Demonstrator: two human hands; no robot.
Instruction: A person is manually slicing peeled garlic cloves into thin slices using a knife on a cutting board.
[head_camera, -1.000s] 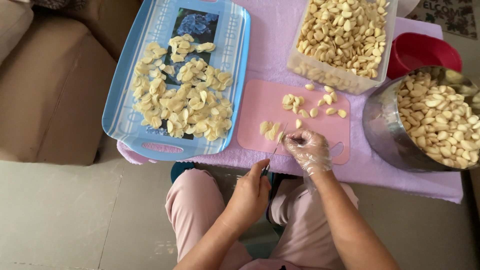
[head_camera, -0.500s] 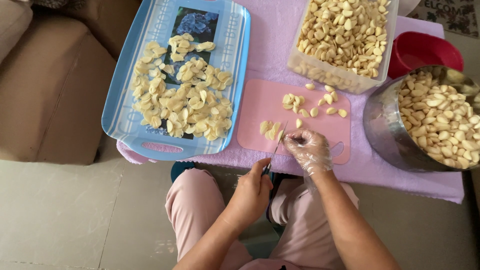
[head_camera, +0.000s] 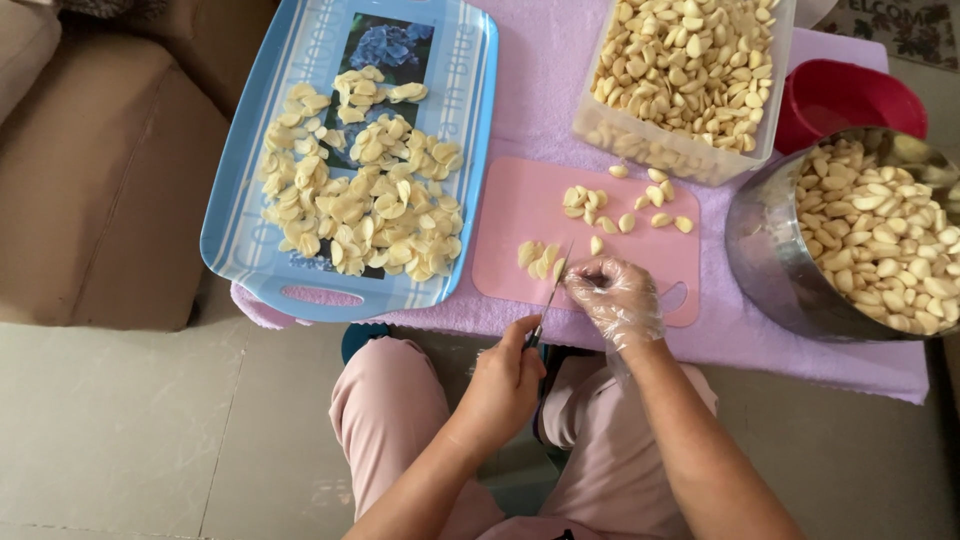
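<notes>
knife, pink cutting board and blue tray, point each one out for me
knife (head_camera: 551, 296), head view, middle of the blade
pink cutting board (head_camera: 520, 215), head view, bare left part
blue tray (head_camera: 225, 235), head view, left rim

We see open room on the left half of the pink cutting board (head_camera: 510, 215), bare up to the blue tray (head_camera: 480, 130) edge. Ahead, scattered garlic cloves (head_camera: 625, 205) and the clear tub (head_camera: 680, 150) block the way. To the right, the steel bowl (head_camera: 765, 260) (its wall just beside the board) closes that side.
</notes>
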